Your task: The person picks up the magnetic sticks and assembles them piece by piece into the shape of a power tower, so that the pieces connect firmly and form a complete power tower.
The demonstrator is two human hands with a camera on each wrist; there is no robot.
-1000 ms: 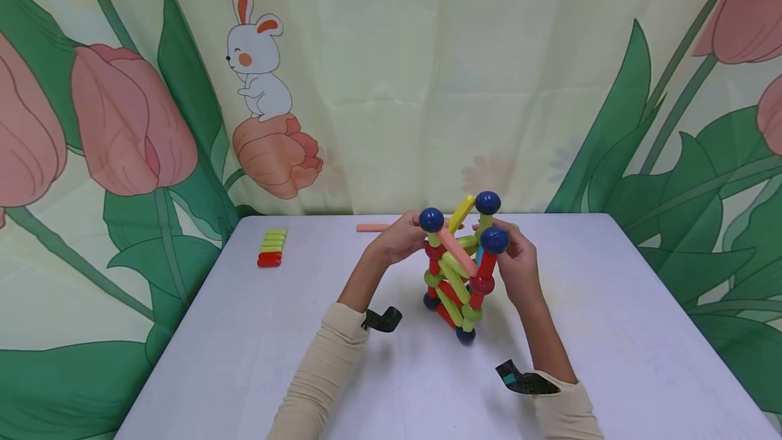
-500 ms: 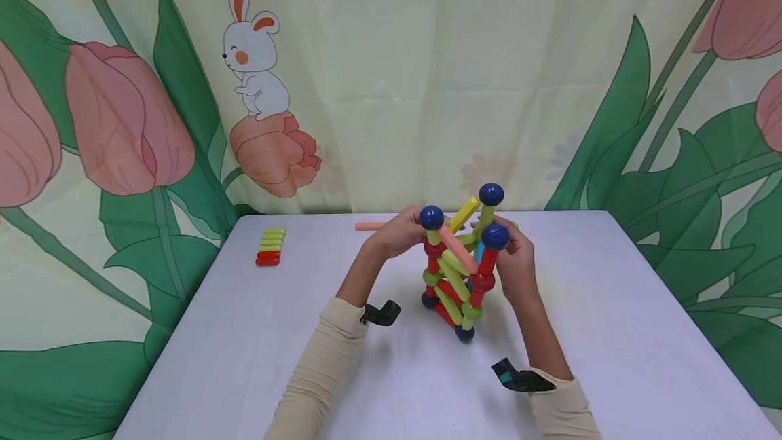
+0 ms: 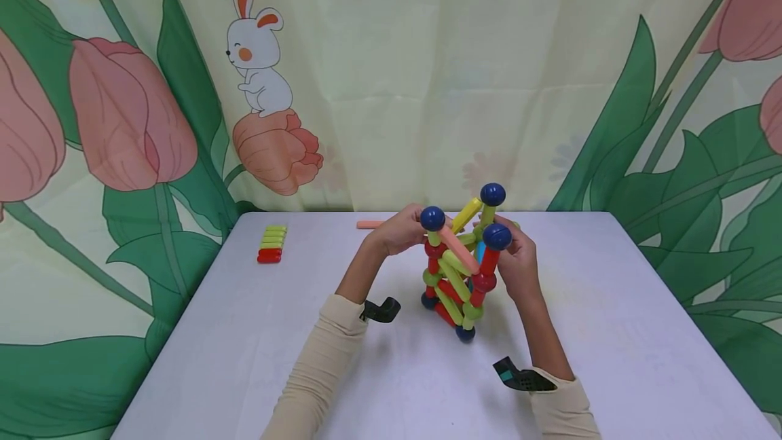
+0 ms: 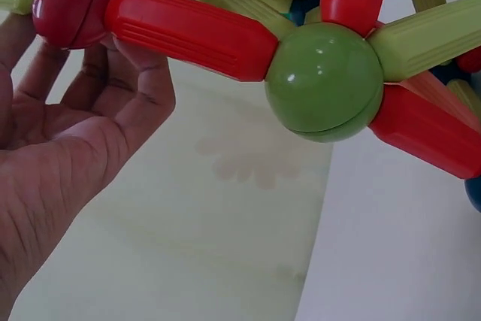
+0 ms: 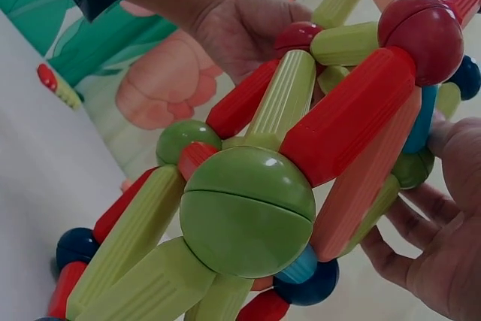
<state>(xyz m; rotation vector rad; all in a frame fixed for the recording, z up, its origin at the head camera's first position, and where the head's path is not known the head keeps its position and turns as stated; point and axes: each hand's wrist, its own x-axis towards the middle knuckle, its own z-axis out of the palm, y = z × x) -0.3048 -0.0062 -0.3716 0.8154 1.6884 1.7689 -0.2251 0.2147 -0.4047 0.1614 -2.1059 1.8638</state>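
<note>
A tower of magnetic rods and balls (image 3: 454, 282) stands on the table, right of centre. Dark blue balls (image 3: 432, 218) top its corners; red and green balls join the rods lower down. My left hand (image 3: 400, 232) grips its upper left side, fingers bent behind a red ball (image 4: 74, 1). A yellow rod (image 3: 467, 214) slants across the back of the top, its lower end near the left fingers. My right hand (image 3: 518, 257) holds the upper right side, thumb at a light blue rod (image 5: 421, 119). The tower hides some fingertips.
Several light green rods (image 3: 272, 237) and red rods (image 3: 269, 255) lie in a row at the table's left. One pink rod (image 3: 369, 225) lies near the back edge, beyond the left hand. A printed curtain (image 3: 391, 87) hangs behind the table (image 3: 244, 358).
The yellow rod's upper end has moved slightly right, closer to the rear blue ball. The tower's right-hand top balls have shifted slightly up and right; both hands keep their places on it.
</note>
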